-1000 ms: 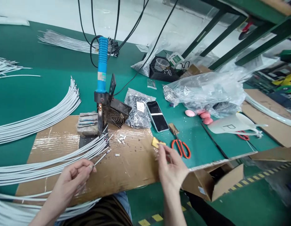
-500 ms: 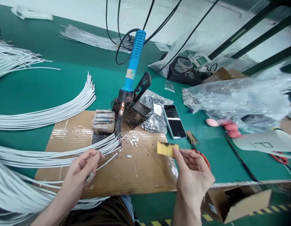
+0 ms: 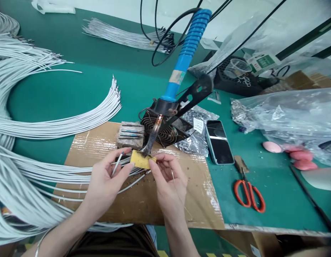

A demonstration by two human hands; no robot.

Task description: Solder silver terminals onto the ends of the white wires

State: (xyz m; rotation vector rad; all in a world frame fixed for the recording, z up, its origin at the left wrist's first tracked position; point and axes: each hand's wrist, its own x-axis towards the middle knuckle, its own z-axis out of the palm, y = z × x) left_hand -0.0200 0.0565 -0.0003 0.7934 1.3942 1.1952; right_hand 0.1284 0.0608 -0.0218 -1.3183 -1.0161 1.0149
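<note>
A yellow sponge is held between both hands, pressed up against the tip of a blue-handled soldering iron that stands in its holder. My right hand pinches the sponge's right end. My left hand touches the sponge's left end with the thumb and also grips a white wire between its fingers. Both hands hover over a brown cardboard sheet.
Bundles of white wires curve across the green table at the left. A small fan, a metal block, a phone, red scissors, a bag of small parts and plastic bags lie around.
My right hand carried the yellow sponge leftward to the iron's tip. My left hand rose with the wire to meet it. The view shifted closer and left.
</note>
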